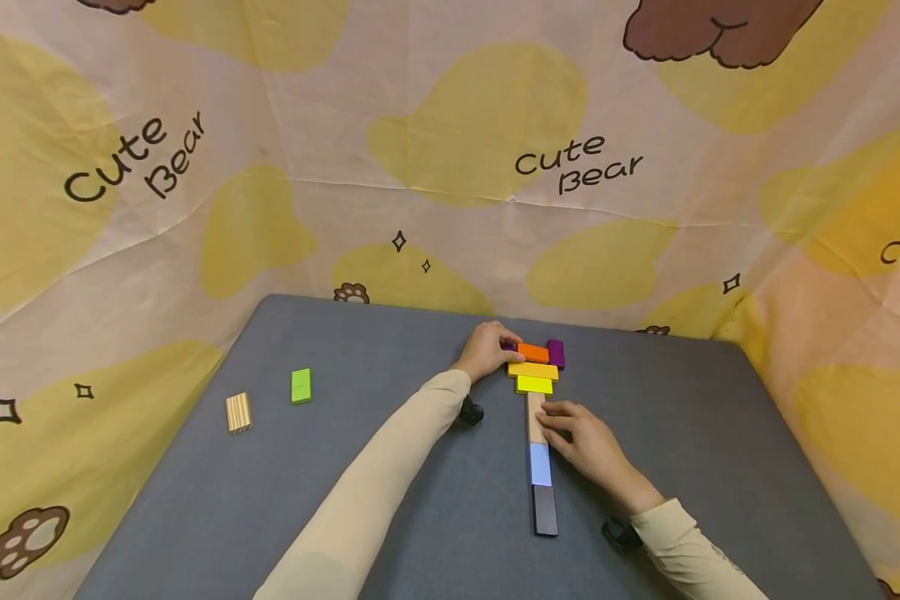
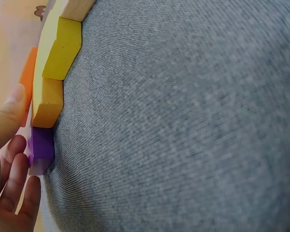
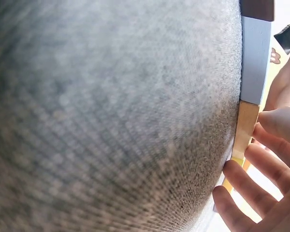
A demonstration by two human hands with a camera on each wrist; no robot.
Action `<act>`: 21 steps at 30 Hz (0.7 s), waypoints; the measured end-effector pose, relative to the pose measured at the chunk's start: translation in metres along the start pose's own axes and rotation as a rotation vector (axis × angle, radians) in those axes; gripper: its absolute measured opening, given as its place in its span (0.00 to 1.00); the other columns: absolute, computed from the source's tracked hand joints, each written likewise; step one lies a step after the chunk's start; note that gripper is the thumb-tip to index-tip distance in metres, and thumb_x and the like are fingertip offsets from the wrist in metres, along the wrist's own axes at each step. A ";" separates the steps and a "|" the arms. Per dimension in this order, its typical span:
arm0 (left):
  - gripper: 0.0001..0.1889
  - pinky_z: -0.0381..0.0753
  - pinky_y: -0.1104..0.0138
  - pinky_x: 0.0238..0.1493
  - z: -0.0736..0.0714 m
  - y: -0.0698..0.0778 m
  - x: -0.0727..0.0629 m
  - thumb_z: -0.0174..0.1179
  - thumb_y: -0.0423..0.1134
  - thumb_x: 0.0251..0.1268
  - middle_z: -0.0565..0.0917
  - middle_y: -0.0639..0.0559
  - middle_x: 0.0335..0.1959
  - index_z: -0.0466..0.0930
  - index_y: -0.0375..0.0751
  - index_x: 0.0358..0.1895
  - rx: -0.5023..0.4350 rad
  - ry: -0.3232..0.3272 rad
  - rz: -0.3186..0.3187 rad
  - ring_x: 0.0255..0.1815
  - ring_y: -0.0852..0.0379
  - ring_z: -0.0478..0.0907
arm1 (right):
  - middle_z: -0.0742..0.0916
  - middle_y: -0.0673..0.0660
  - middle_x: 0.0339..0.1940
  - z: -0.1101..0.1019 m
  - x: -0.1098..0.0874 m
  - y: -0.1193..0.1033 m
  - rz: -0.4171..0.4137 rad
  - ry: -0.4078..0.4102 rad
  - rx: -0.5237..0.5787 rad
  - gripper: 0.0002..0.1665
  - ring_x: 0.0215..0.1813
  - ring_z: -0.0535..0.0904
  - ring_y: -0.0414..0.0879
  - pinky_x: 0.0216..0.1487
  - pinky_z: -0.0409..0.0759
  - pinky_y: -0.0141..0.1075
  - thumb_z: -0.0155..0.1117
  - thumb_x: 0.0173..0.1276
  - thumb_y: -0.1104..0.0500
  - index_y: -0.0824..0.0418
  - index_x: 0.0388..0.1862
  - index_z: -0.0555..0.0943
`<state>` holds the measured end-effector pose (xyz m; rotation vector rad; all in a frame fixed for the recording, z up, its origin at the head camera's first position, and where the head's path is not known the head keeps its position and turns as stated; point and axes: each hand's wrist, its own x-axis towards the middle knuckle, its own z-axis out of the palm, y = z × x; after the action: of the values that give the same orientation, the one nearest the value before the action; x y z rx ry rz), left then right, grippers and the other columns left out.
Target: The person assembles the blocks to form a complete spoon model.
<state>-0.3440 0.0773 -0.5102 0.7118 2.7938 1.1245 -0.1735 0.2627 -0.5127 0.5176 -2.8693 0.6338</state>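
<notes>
Flat coloured blocks lie in a line on the table. My left hand is at the far end, its thumb and a finger pinching an orange block. Other left fingers are beside a purple block, largely hidden in the head view; a second purple block stands right of the orange one. Nearer are a golden-yellow block and a shorter bright yellow block. The fingers of my right hand touch the right side of a plain wooden block, loosely extended. Below follow a light blue block and a dark block.
On the left of the grey cloth-covered table lie a green block and a striped, wood-coloured piece. A printed fabric curtain hangs along the table's back and sides.
</notes>
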 end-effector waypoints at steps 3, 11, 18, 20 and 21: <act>0.18 0.77 0.66 0.52 0.000 0.000 0.000 0.71 0.47 0.58 0.84 0.51 0.44 0.88 0.46 0.51 0.013 -0.005 0.000 0.46 0.55 0.79 | 0.86 0.55 0.56 0.000 0.000 -0.001 -0.001 0.000 -0.001 0.20 0.58 0.82 0.53 0.58 0.80 0.52 0.70 0.65 0.56 0.57 0.56 0.86; 0.17 0.78 0.66 0.49 -0.003 0.002 0.000 0.72 0.45 0.58 0.85 0.49 0.44 0.88 0.44 0.50 0.030 -0.021 0.012 0.44 0.55 0.78 | 0.86 0.55 0.55 -0.001 0.000 -0.003 0.000 0.016 -0.006 0.19 0.58 0.82 0.53 0.57 0.81 0.52 0.71 0.64 0.56 0.57 0.54 0.86; 0.18 0.77 0.64 0.53 -0.005 0.003 -0.002 0.71 0.45 0.59 0.85 0.49 0.45 0.88 0.43 0.51 0.060 -0.031 0.027 0.47 0.54 0.79 | 0.86 0.55 0.56 0.000 0.000 -0.003 -0.013 0.031 -0.020 0.19 0.58 0.82 0.53 0.57 0.80 0.51 0.71 0.64 0.57 0.58 0.54 0.86; 0.18 0.77 0.63 0.54 -0.005 0.003 -0.002 0.71 0.44 0.59 0.85 0.49 0.46 0.87 0.43 0.51 0.063 -0.041 0.028 0.48 0.54 0.79 | 0.86 0.55 0.56 0.000 0.000 -0.004 -0.011 0.030 -0.021 0.19 0.58 0.82 0.53 0.57 0.80 0.51 0.71 0.63 0.57 0.58 0.54 0.86; 0.18 0.77 0.63 0.55 -0.005 0.003 -0.002 0.71 0.44 0.60 0.85 0.49 0.47 0.87 0.42 0.52 0.063 -0.045 0.028 0.49 0.54 0.79 | 0.86 0.55 0.56 0.000 0.000 -0.004 -0.009 0.029 -0.022 0.19 0.58 0.82 0.53 0.57 0.80 0.51 0.71 0.64 0.57 0.58 0.54 0.86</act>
<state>-0.3421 0.0749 -0.5050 0.7735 2.8012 1.0156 -0.1716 0.2593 -0.5112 0.5135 -2.8418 0.6026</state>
